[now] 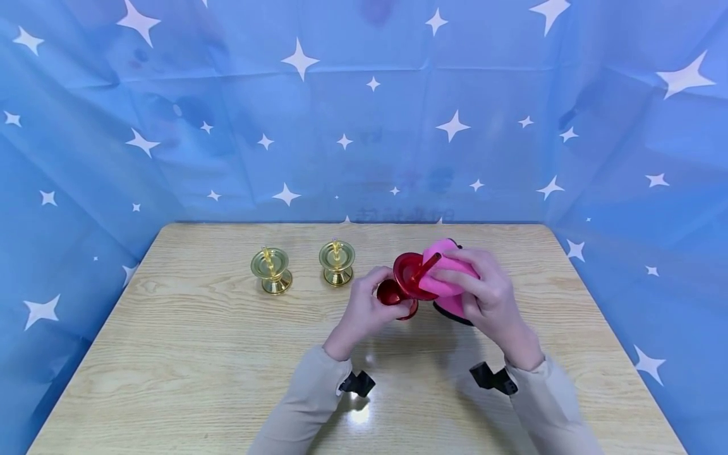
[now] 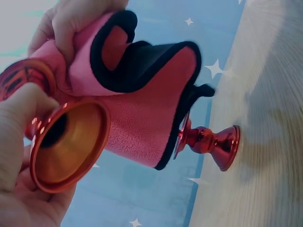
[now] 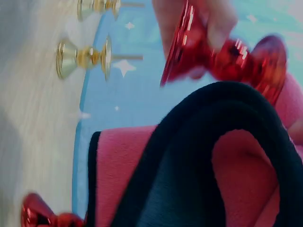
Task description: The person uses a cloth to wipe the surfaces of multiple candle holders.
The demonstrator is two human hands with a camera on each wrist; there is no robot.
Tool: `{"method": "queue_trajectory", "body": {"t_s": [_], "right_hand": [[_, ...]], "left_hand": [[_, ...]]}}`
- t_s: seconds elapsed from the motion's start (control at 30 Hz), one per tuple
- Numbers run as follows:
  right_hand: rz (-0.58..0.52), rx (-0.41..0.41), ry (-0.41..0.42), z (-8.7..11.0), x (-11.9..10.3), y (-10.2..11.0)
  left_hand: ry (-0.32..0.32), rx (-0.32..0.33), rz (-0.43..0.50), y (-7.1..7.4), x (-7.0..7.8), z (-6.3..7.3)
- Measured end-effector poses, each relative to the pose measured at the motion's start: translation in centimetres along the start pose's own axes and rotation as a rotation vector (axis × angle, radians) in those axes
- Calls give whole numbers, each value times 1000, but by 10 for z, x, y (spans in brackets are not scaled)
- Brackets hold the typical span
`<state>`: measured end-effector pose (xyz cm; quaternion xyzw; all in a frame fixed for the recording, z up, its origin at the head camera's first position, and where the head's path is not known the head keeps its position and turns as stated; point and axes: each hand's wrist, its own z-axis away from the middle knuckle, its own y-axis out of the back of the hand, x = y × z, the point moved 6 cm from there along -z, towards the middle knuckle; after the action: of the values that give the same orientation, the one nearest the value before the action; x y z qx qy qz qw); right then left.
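Observation:
My left hand (image 1: 370, 309) grips a shiny red candle holder (image 1: 406, 272) by its middle, tilted above the table. Its flared, hollow base (image 2: 80, 146) faces the left wrist camera, and its dish and spike lean toward the right. My right hand (image 1: 493, 297) holds a folded pink cloth (image 2: 147, 125) with black edging, the fingers pressing it against the dish. Cloth and fingers hide part of that dish. Behind the hanging cloth, a second red candle holder (image 2: 206, 142) stands upright on the table, its upper part partly covered.
Two gold candle holders, one at the left (image 1: 272, 272) and one nearer the middle (image 1: 337, 262), stand upright toward the back of the wooden table (image 1: 199, 366). A blue curtain (image 1: 364, 126) with white stars hangs behind and at both sides.

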<state>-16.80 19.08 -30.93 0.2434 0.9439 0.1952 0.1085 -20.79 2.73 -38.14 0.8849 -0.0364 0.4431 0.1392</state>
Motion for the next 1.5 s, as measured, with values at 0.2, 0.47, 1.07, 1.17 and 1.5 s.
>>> {"method": "queue_trajectory", "body": {"t_s": [0.2, 0.47, 1.07, 1.17, 1.5], "right_hand": [[73, -1, -100, 5, -13, -2], [92, 64, -141, 3, -22, -3], [-42, 131, -779, 39, 23, -13], [-164, 72, -963, 49, 20, -23], [-232, 44, -1139, 65, 14, -36]], "left_hand": [[-49, 98, -114, 0, 0, -2], [-27, 143, -152, 3, 3, -6], [335, 166, 223, 8, 16, -8], [372, 199, 217, 7, 13, -9], [385, 232, 114, -5, -6, -7]]}}
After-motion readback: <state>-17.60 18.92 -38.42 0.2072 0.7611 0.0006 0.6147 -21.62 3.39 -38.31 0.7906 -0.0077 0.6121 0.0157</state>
